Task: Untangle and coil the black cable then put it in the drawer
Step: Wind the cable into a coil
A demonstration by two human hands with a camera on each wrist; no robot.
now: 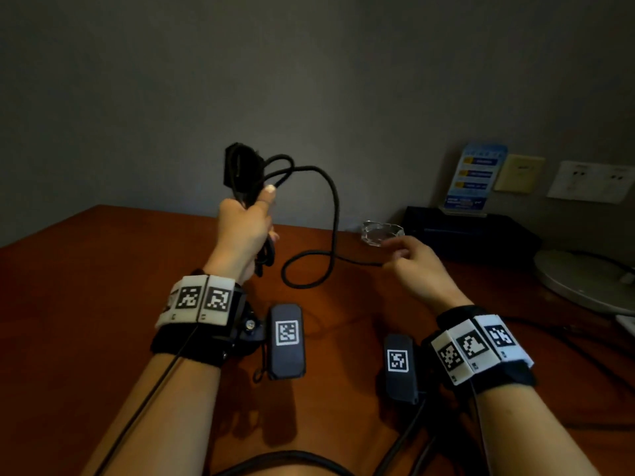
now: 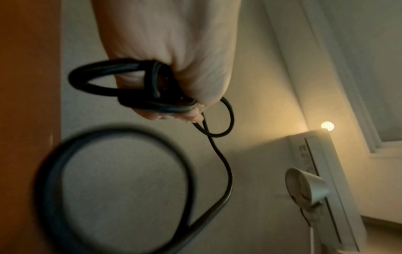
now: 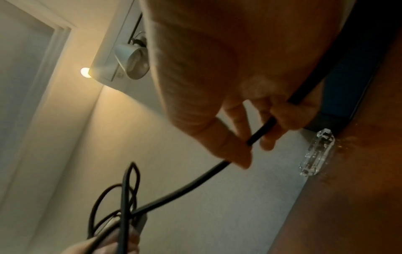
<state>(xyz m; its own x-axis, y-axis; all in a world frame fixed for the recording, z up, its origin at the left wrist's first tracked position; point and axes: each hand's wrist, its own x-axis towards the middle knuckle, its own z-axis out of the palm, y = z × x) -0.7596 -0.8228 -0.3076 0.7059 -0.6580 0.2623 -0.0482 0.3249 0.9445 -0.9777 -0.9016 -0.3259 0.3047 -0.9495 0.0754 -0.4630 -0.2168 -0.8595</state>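
Note:
The black cable (image 1: 332,207) hangs in loops above a reddish wooden table (image 1: 86,286). My left hand (image 1: 245,225) is raised and grips a bundle of several coils, with a black plug block sticking up above the fist. In the left wrist view the coils (image 2: 152,86) pass through the closed fingers, and a large blurred loop hangs below. A loose strand runs down, curls over the table and leads right to my right hand (image 1: 410,261). In the right wrist view its fingers (image 3: 239,151) pinch the black cable (image 3: 185,187). No drawer is in view.
A glass ashtray (image 1: 382,231) stands behind my right hand. A black box (image 1: 470,235) with a blue leaflet stand (image 1: 476,176) sits at the back right. A round lamp base (image 1: 584,280) lies at the right edge. Wall sockets (image 1: 591,182) are on the wall.

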